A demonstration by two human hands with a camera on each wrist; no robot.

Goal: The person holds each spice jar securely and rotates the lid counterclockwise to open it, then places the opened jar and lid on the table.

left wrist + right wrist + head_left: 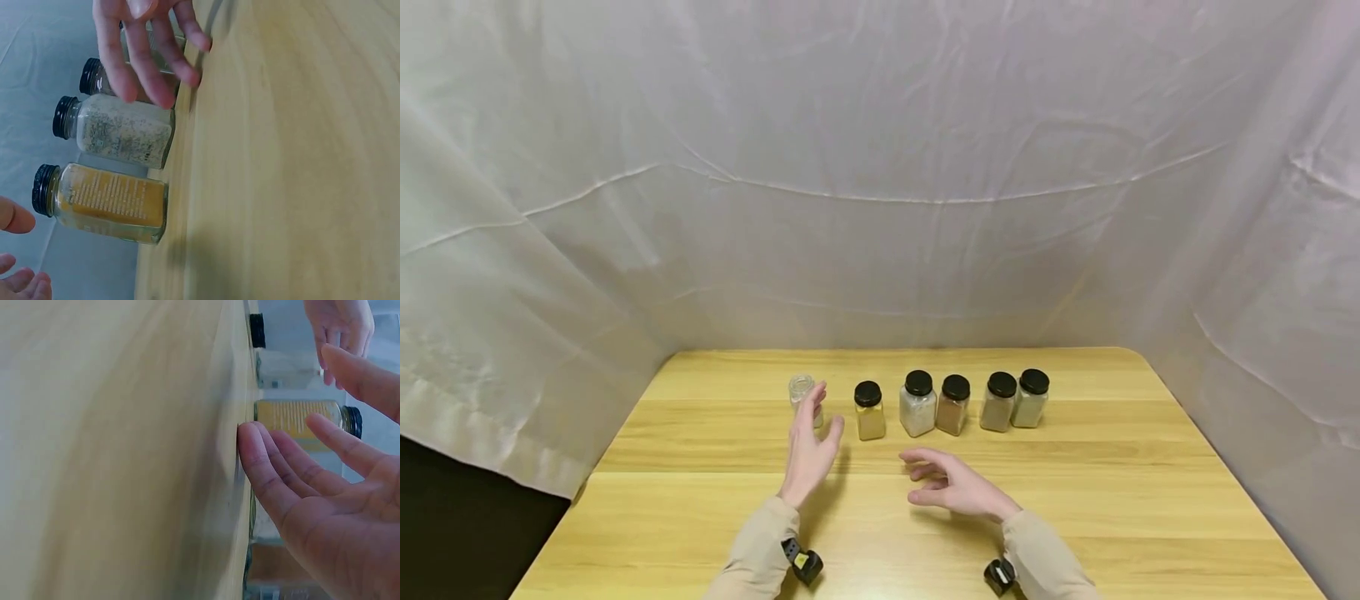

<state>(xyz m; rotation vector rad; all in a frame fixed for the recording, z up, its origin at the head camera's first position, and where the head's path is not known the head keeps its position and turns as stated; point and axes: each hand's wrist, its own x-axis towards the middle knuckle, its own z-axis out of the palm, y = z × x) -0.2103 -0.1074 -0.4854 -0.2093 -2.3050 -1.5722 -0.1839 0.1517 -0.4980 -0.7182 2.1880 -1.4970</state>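
My left hand (808,454) hovers at the left with its fingers extended and thumb apart, partly covering a clear uncapped glass jar (801,387). No object lies in its grasp. A black-capped jar of yellow powder (870,418) stands to the right of this hand. Over the table's middle, my right hand (958,485) hangs with loosely bent fingers, holding nothing. In the right wrist view its fingers (269,469) overlap the jars behind. Beyond it stand a jar with whitish speckled contents (917,410) and a reddish-brown one (952,412), both black-capped.
Farther right, two more black-capped jars, one greyish-brown (997,408) and one pale greenish (1030,406), stand close together. A small black lid-like object (257,330) shows near the clear jar. Pale cloth (887,250) hangs behind the wooden table (1075,508) and at its sides.
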